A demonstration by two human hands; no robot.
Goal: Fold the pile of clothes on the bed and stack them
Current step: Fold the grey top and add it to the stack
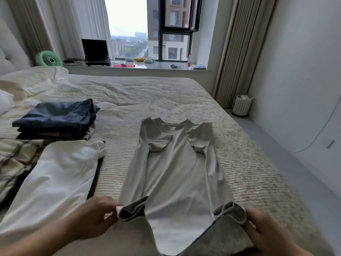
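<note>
I see a grey long-sleeved shirt [175, 169] laid flat down the centre of the frame on the bed [239, 163], neckline toward the window, its 2 sleeves folded inward across the chest. At the bottom of the frame my 2 hands hold its hem: the left hand [96, 217], lower left, pinches the bunched left corner of the hem, and the right hand [262, 230], lower right, grips the bunched right corner, both corners lifted off the bedspread. To the left of the grey shirt, just beside it, lies a white garment [59, 178] spread out on top of darker fabric. Above that, at middle left, sits a folded stack of dark blue clothes [55, 119], and a checked cloth [16, 159] lies at the left edge. In the upper part of the frame the windowsill [158, 66] carries a laptop [96, 52], a green fan [48, 59] and a bottle [189, 60]. A small striped bin [241, 105] stands on the floor at the right of the bed.
</note>
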